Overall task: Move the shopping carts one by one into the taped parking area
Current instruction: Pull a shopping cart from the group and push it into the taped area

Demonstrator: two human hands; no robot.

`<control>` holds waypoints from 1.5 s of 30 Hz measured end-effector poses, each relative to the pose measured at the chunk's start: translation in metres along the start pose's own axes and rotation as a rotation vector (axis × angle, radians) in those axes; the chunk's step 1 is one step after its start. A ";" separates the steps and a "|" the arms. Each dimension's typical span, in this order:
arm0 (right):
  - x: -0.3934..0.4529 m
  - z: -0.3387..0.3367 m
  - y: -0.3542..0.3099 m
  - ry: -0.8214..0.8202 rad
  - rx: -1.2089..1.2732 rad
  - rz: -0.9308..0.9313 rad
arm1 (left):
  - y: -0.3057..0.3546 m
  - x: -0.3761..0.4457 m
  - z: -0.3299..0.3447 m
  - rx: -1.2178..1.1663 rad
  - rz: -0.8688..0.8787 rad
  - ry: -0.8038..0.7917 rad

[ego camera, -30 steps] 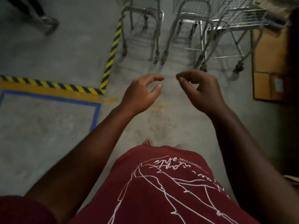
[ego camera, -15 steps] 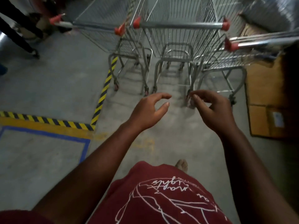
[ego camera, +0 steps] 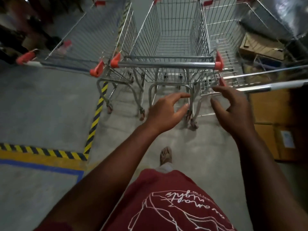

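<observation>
Three wire shopping carts with red handle caps stand side by side ahead of me. The middle cart (ego camera: 166, 65) faces me with its metal handle bar across the view. A left cart (ego camera: 63, 64) and a right cart (ego camera: 253, 87) flank it. My left hand (ego camera: 165, 112) and my right hand (ego camera: 233, 110) reach forward below the middle cart's handle, fingers spread and loosely curved, holding nothing. Yellow-black hazard tape (ego camera: 95, 117) and blue tape (ego camera: 41, 165) mark a floor area at the lower left.
Cardboard boxes (ego camera: 273, 124) are stacked along the right side. A silver wrapped bundle (ego camera: 283, 17) lies at the upper right. Dark shapes, possibly a person's legs (ego camera: 20, 30), stand at the upper left. My foot (ego camera: 165, 155) steps on bare concrete floor.
I have walked closer to the carts; the handles now fill the upper view. Both hands have risen toward the middle cart's handle and their fingers have spread wider.
</observation>
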State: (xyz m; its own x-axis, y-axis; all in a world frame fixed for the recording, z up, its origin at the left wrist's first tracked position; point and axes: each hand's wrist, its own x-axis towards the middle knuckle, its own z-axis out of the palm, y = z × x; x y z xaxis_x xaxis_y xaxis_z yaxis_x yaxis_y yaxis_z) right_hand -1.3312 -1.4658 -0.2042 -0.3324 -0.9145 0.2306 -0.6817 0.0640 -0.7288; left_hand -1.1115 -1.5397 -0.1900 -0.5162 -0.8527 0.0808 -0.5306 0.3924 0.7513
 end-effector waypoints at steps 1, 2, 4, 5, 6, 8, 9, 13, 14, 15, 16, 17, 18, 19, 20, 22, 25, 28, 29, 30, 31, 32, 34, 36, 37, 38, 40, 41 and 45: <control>0.013 -0.001 0.005 0.001 -0.042 0.012 | -0.002 0.017 -0.001 0.000 0.003 -0.015; 0.024 -0.002 0.011 -0.012 -0.105 0.037 | -0.004 0.033 -0.001 -0.005 0.006 -0.028; 0.041 -0.005 0.028 -0.068 -0.291 0.139 | -0.004 0.063 0.003 -0.013 0.017 -0.056; 0.048 -0.007 0.040 -0.110 -0.385 0.206 | -0.005 0.077 0.007 -0.005 0.015 -0.075; 0.053 -0.010 0.052 -0.157 -0.467 0.258 | -0.005 0.091 0.013 0.021 0.009 -0.103; 0.063 -0.013 0.076 -0.239 -0.567 0.297 | -0.005 0.118 0.022 0.117 -0.006 -0.144; 0.068 -0.016 0.085 -0.270 -0.595 0.295 | -0.006 0.131 0.027 0.179 -0.027 -0.154; 0.090 -0.022 0.109 -0.373 -0.576 0.219 | -0.013 0.170 0.048 0.343 -0.116 -0.163; 0.096 -0.026 0.113 -0.393 -0.538 0.202 | -0.015 0.177 0.054 0.358 -0.125 -0.168; 0.103 -0.031 0.116 -0.420 -0.501 0.192 | -0.016 0.184 0.061 0.380 -0.126 -0.166; 0.109 -0.035 0.119 -0.450 -0.476 0.180 | -0.018 0.189 0.066 0.404 -0.123 -0.146; 0.116 -0.040 0.121 -0.472 -0.469 0.162 | -0.018 0.193 0.069 0.424 -0.117 -0.106; 0.121 -0.044 0.124 -0.482 -0.477 0.141 | -0.018 0.196 0.073 0.437 -0.114 -0.057; 0.125 -0.048 0.126 -0.484 -0.487 0.116 | -0.018 0.199 0.075 0.445 -0.119 -0.013; 0.130 -0.053 0.130 -0.481 -0.494 0.091 | -0.017 0.201 0.077 0.449 -0.131 0.015; 0.143 -0.064 0.136 -0.477 -0.482 0.053 | -0.016 0.201 0.080 0.464 -0.162 0.042; 0.168 -0.086 0.148 -0.512 -0.481 0.063 | -0.014 0.192 0.087 0.471 -0.190 0.114; 0.182 -0.101 0.163 -0.593 -0.610 0.003 | -0.013 0.179 0.097 0.507 -0.180 0.171; 0.183 -0.103 0.169 -0.589 -0.618 -0.048 | -0.012 0.176 0.101 0.508 -0.186 0.181; 0.183 -0.106 0.175 -0.570 -0.598 -0.097 | -0.009 0.174 0.104 0.499 -0.194 0.185; 0.182 -0.108 0.181 -0.552 -0.567 -0.133 | -0.006 0.172 0.108 0.489 -0.203 0.181; 0.180 -0.110 0.188 -0.544 -0.544 -0.162 | -0.003 0.172 0.111 0.481 -0.209 0.173; 0.177 -0.110 0.198 -0.527 -0.527 -0.214 | 0.000 0.173 0.117 0.467 -0.211 0.160; 0.174 -0.111 0.207 -0.493 -0.514 -0.254 | 0.002 0.174 0.118 0.442 -0.203 0.175; 0.172 -0.111 0.209 -0.483 -0.513 -0.267 | 0.002 0.174 0.118 0.433 -0.201 0.187; 0.169 -0.111 0.209 -0.474 -0.514 -0.278 | 0.002 0.174 0.117 0.424 -0.201 0.194; 0.161 -0.109 0.208 -0.449 -0.525 -0.290 | -0.002 0.174 0.115 0.411 -0.202 0.186; 0.155 -0.106 0.206 -0.432 -0.531 -0.293 | -0.005 0.174 0.114 0.412 -0.203 0.177; 0.126 -0.097 0.199 -0.343 -0.523 -0.271 | -0.005 0.171 0.113 0.438 -0.207 0.170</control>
State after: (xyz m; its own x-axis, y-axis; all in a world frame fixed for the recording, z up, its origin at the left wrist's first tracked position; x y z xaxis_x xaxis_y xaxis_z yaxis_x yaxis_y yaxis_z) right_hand -1.5720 -1.5291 -0.2580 0.0615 -0.9948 0.0808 -0.9658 -0.0797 -0.2466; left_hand -1.2729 -1.6486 -0.2536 -0.2729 -0.9576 0.0920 -0.8611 0.2858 0.4205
